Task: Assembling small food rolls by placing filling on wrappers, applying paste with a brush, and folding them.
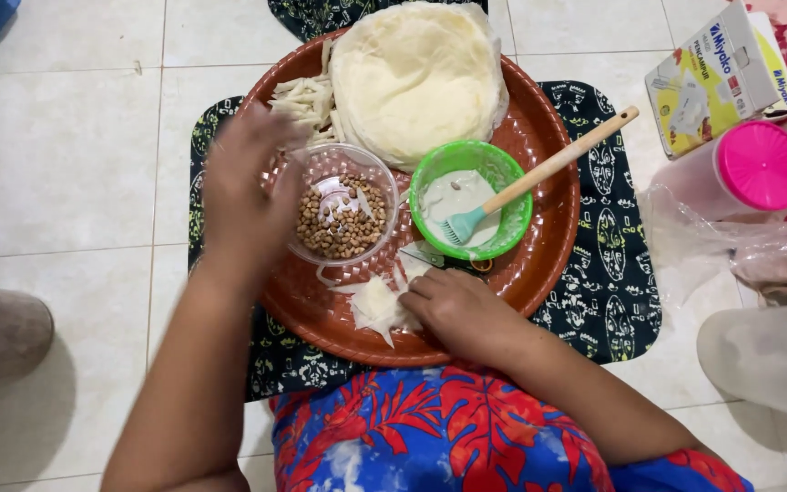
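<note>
On the round brown tray [539,264], right hand [462,310] pinches a thin pastry sheet [377,305] at the near rim; left hand [248,196], fingers spread, touches the clear peanut bowl [343,219]. Green bowl [471,200] sits right.

Left hand [246,196] reached forward on a long bare forearm, palm down, back to the camera, fingers spread and blurred at the tips. Right hand [460,310] stayed low and close to the body, knuckles up, fingers curled inward, grip state unclear. Both forearms angled in from the lower edge, wrists well apart.
</note>
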